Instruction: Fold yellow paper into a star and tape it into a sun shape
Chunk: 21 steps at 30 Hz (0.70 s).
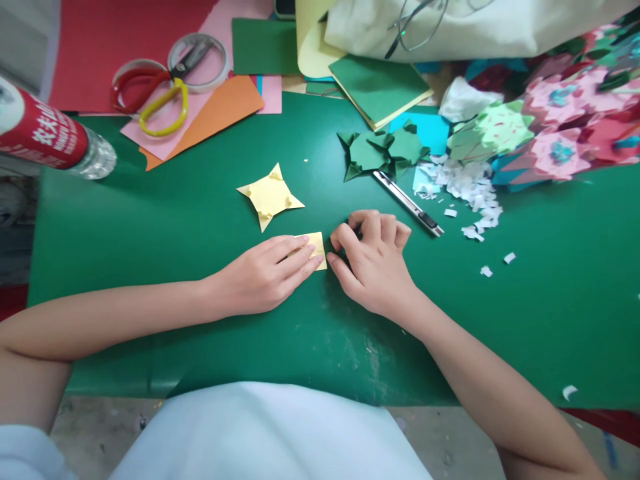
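Observation:
A small folded piece of yellow paper (319,245) lies flat on the green table in front of me. My left hand (273,270) rests over it with outstretched fingers pressing on its top, hiding its left part. Just beyond the paper's right edge, my right hand (373,257) touches the table with curled fingers, thumb and index tips apart; I see nothing between them. Behind my left hand sits a yellow four-pointed paper star (271,197) with curled bits at its points.
Scissors (175,100), a tape roll (215,57) and coloured sheets lie back left, near a bottle (45,133). A box cutter (407,203), green folded shapes (383,150), white paper scraps (467,183) and pink paper flowers (560,153) occupy the right. A pale bag (360,30) lies behind.

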Each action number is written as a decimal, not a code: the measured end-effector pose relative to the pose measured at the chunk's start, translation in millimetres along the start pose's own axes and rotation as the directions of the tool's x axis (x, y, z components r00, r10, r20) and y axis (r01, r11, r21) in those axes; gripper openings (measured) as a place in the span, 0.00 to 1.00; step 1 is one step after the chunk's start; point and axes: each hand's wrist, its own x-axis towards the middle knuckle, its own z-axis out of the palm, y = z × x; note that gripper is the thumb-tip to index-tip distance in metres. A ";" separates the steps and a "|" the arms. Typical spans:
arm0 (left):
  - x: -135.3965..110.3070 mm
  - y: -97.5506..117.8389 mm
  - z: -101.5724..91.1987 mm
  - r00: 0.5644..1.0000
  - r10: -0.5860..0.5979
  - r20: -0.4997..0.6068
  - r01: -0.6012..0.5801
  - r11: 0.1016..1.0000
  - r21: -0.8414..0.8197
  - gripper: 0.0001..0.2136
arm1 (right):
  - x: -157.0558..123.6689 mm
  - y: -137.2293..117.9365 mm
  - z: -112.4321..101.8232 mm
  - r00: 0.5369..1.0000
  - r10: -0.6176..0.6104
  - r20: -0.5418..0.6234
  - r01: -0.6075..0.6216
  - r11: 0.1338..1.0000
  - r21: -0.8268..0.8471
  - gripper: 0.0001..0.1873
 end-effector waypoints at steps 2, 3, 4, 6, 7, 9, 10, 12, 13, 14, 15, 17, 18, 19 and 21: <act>0.4 -0.7 -1.5 1.000 0.018 0.004 -0.018 1.000 0.012 0.16 | 2.3 3.1 1.6 0.999 -0.019 -0.033 0.020 1.000 0.010 0.08; 0.9 -1.1 -2.5 1.000 0.027 0.010 -0.027 0.999 0.021 0.15 | 3.5 4.7 2.2 0.998 -0.030 -0.047 0.032 0.999 0.024 0.08; 1.6 -1.5 -3.8 0.999 0.035 0.017 -0.035 0.999 0.030 0.15 | 4.6 6.2 2.7 0.997 -0.040 -0.060 0.043 0.998 0.043 0.08; 3.0 -2.2 -6.3 0.998 0.044 0.040 -0.046 0.998 0.045 0.15 | 6.3 8.5 3.0 0.995 -0.056 -0.080 0.063 0.994 0.087 0.08; 3.6 -2.5 -7.5 0.998 0.045 0.051 -0.047 0.998 0.048 0.15 | 6.9 9.1 3.0 0.994 -0.064 -0.086 0.073 0.992 0.106 0.08; 4.3 -2.8 -8.9 0.997 0.043 0.064 -0.047 0.998 0.047 0.15 | 7.5 9.4 2.9 0.992 -0.084 -0.097 0.096 0.987 0.127 0.11; 4.2 -2.9 -9.2 0.997 0.042 0.068 -0.045 0.998 0.046 0.15 | 7.5 9.3 2.9 0.990 -0.096 -0.102 0.109 0.986 0.129 0.12; 3.6 -3.0 -9.1 0.996 0.039 0.078 -0.042 0.998 0.040 0.16 | 7.3 8.9 3.1 0.986 -0.120 -0.112 0.134 0.983 0.125 0.12; 3.1 -3.1 -8.8 0.996 0.039 0.083 -0.042 0.998 0.037 0.16 | 7.1 8.9 3.2 0.985 -0.131 -0.115 0.145 0.982 0.123 0.12; 2.7 -3.2 -8.4 0.995 0.041 0.089 -0.044 0.998 0.033 0.16 | 6.9 9.0 3.3 0.983 -0.139 -0.118 0.153 0.981 0.122 0.12; 2.4 -3.4 -8.0 0.995 0.043 0.087 -0.045 0.999 0.028 0.15 | 6.7 9.3 3.4 0.982 -0.143 -0.120 0.158 0.980 0.123 0.12; 2.3 -3.6 -7.1 0.996 0.040 0.079 -0.042 0.999 0.023 0.16 | 6.5 10.1 3.4 0.980 -0.149 -0.129 0.165 0.978 0.128 0.12; 2.5 -3.6 -6.6 0.997 0.040 0.068 -0.041 0.999 0.023 0.16 | 6.5 10.6 3.4 0.979 -0.151 -0.135 0.168 0.977 0.131 0.12; 2.8 -3.6 -6.0 0.998 0.038 0.053 -0.039 0.999 0.024 0.16 | 6.6 11.1 3.3 0.978 -0.153 -0.140 0.172 0.976 0.133 0.12; 3.4 -3.4 -4.8 1.000 0.029 0.009 -0.030 0.999 0.020 0.15 | 7.0 12.0 2.9 0.977 -0.162 -0.138 0.181 0.974 0.138 0.12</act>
